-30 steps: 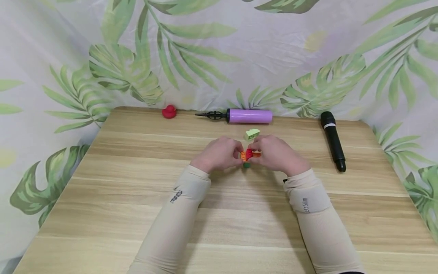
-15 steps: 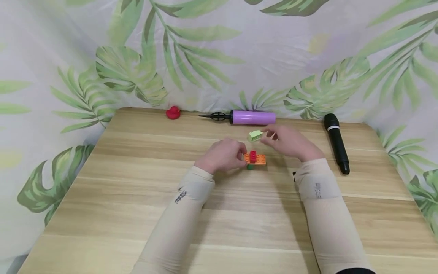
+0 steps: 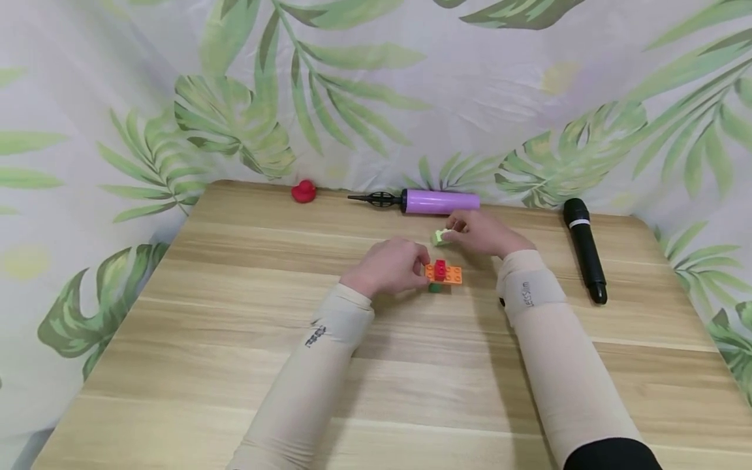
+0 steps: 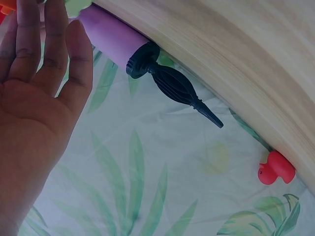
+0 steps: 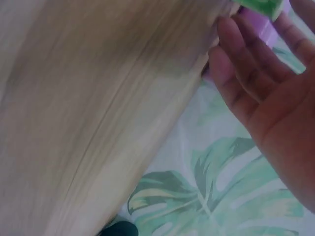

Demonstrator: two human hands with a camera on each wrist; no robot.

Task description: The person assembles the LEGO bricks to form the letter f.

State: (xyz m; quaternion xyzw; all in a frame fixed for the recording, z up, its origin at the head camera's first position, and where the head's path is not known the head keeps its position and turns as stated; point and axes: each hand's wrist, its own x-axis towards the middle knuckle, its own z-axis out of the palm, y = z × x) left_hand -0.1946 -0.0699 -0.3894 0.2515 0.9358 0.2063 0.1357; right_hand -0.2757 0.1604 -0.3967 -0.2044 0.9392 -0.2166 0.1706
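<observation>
My left hand (image 3: 395,266) pinches the left end of an orange toy-block plate (image 3: 454,275). A small red block (image 3: 440,269) sits across the plate's top, and a dark green block (image 3: 435,288) shows beneath it. Just behind this assembly, my right hand (image 3: 486,234) pinches a pale green block (image 3: 438,237) at its right side, thumb and fingertips covering part of it. The right wrist view catches the same pale green block (image 5: 268,6) at the top edge, by the fingertips. Only a corner of the orange plate (image 4: 7,5) shows in the left wrist view.
Along the table's back edge lie a red rubber duck (image 3: 303,191) and a purple hand pump (image 3: 442,202) with a black nozzle. A black microphone (image 3: 584,251) lies at the right. A leaf-print cloth (image 3: 364,85) hangs behind the wooden table (image 3: 235,326).
My right hand has left the red block, moved back to the pale green block and now grips it. My left hand stays at the orange plate. The head view has shifted slightly.
</observation>
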